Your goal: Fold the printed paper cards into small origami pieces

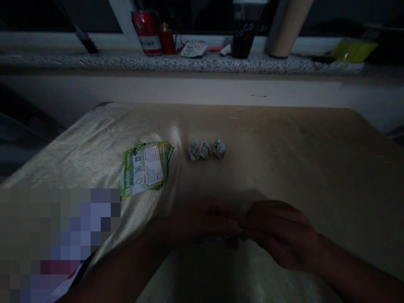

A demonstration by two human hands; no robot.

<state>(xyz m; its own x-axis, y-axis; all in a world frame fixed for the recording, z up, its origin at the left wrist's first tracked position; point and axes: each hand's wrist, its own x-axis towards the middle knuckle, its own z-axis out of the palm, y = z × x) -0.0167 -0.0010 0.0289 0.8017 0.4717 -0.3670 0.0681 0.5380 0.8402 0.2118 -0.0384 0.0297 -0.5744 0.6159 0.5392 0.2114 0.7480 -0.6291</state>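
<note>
My left hand (208, 221) and my right hand (280, 233) meet above the near part of the table, fingers closed. Between them shows the pale edge of a thin piece of paper (225, 237); my fingers and the dim light hide most of it. Beyond my hands lie three small folded paper pieces (204, 150), two touching or nearly so and one slightly apart to the right. To the left, a fanned stack of green and white printed leaflets (143, 168) rests flat on the cloth.
A shiny beige cloth (284, 147) covers the table. On the granite sill (208, 65) stand a red can (147, 33), a small red bottle (167, 40), a dark cup (244, 31) and a beige cylinder (288, 29). A yellow packet (353, 50) lies at right. Pixelation covers the lower left.
</note>
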